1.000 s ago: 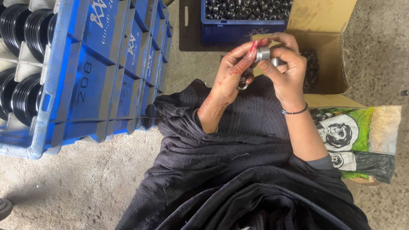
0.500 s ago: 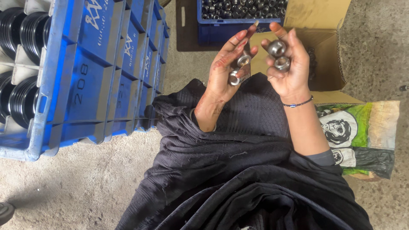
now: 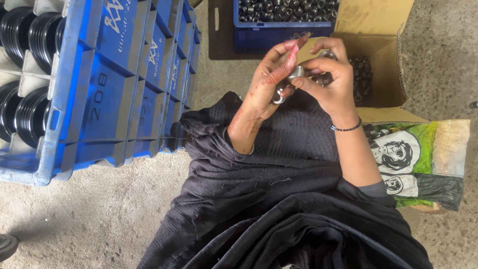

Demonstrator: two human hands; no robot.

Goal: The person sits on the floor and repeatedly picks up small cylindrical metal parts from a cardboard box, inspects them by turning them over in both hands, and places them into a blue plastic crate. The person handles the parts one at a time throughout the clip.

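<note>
Far left of the grip, ribbed black rubber rings (image 3: 20, 30) are stacked in a moulded blue plastic crate (image 3: 99, 94). A small shiny metal ring (image 3: 279, 95) is pinched in the left hand (image 3: 271, 82), and a smooth steel cylinder (image 3: 298, 72) is clasped between both hands, with the right hand (image 3: 331, 79) curled around further metal pieces (partly hidden). Just right of the grip, dark metal parts (image 3: 362, 74) are heaped in an open cardboard box (image 3: 383, 55).

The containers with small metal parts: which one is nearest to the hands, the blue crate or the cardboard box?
The cardboard box: the right hand overlaps its open edge, while the blue crate lies farther ahead.
</note>
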